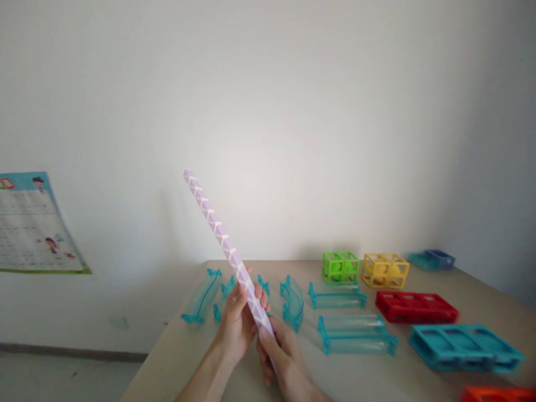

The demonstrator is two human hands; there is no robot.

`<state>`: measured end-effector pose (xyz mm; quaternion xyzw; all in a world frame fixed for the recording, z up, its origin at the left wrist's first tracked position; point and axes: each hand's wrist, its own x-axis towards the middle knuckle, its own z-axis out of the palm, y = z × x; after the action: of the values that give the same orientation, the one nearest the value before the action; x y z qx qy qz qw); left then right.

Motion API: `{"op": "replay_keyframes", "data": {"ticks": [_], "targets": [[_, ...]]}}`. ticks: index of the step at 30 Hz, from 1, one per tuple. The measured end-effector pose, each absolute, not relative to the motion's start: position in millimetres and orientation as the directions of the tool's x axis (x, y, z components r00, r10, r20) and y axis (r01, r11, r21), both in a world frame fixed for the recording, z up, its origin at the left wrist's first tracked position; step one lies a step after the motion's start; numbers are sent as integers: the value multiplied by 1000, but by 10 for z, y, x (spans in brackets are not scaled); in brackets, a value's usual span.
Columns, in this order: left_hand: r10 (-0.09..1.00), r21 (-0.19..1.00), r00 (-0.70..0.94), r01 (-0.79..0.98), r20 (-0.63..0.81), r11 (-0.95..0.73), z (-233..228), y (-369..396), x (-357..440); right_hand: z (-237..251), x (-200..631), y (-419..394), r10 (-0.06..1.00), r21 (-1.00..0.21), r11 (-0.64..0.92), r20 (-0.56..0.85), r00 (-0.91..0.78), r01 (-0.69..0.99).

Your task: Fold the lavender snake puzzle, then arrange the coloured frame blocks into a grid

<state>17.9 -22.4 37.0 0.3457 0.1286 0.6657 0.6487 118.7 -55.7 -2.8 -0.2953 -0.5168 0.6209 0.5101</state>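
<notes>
Lilac folding stick (221, 237), a long jointed strip of purple segments with white zigzag edges, held above the near edge of the counter (184, 357) and slanting up and to the left, its free end set against the white wall (293, 111). Left hand (238, 321) closed around the stick from the left, thumb and fingers pinching it just above the lower end. Right hand (282, 357) closed on the lowest section, directly below and touching the left hand; the bottom tip of the stick is hidden inside this grip, so how far it runs on cannot be told.

On the counter behind the hands: curved clear-teal track pieces (201, 296) to the left, another curved piece (293, 301) just right of the hands, and two straight clear-teal track pieces (355, 335) (one behind the other) further right. Beyond them stand a green lattice block (340, 266) and a yellow lattice block (385, 270), side by side and near each other. A red frame block (414, 307) lies right of the straight tracks, with a teal frame block (464, 347) nearer the viewer, and an orange piece (498, 394) cut off at the lower right corner. A blue piece (438, 258) lies at the far right of the counter. A printed poster (29, 223) hangs low on the wall at the far left.
</notes>
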Motion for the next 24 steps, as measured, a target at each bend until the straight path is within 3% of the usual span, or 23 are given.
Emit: {"op": "replay_keyframes", "data": {"ticks": [4, 7, 9, 12, 16, 24], "targets": [[964, 664, 151, -747, 220, -35, 337, -234, 180, -28, 1189, -564, 911, -899, -114, 75, -405, -423], [969, 660, 193, -750, 154, 44, 358, -266, 163, -4, 1217, -583, 830, -826, -309, 8, -558, -471], [974, 619, 172, -784, 146, 46, 391, -278, 140, 9, 1250, -600, 759, -814, -347, 48, -650, -465], [975, 509, 144, -860, 167, 40, 455, -262, 68, 13, 1305, -618, 674, -905, -215, 135, -727, -367], [964, 367, 162, -927, 209, 77, 517, -190, -68, 7, 1309, -618, 653, -975, -32, 146, -743, -220], [985, 239, 172, -957, 18, 163, 521, -123, -70, 65, 1365, -756, 688, -991, -9, 90, -720, -132]]}}
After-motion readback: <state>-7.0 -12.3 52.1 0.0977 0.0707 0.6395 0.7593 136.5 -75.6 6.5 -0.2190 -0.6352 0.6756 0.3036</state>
